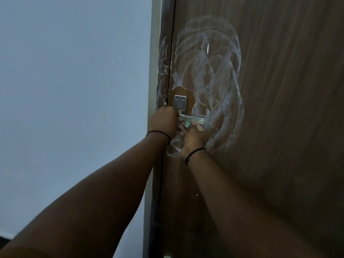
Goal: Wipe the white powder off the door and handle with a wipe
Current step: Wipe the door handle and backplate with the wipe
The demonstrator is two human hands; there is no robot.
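Observation:
A brown wooden door (pixel 279 90) carries broad white powder swirls (pixel 214 71) above and to the right of its metal lever handle (pixel 195 120). More powder streaks the door edge (pixel 162 67). My left hand (pixel 163 121) is closed around the handle's inner end by the mounting plate (pixel 179 102). My right hand (pixel 193 139) is just under the lever, fingers closed on a pale green wipe (pixel 187 124), of which only a small bit shows. A whitish patch (pixel 174 148) lies between my wrists; I cannot tell whether it is powder or wipe.
A pale wall (pixel 74 90) fills the left side, ending at the grey door frame (pixel 153 53). Small white specks (pixel 194 195) dot the door below my right forearm. Both wrists wear thin black bands.

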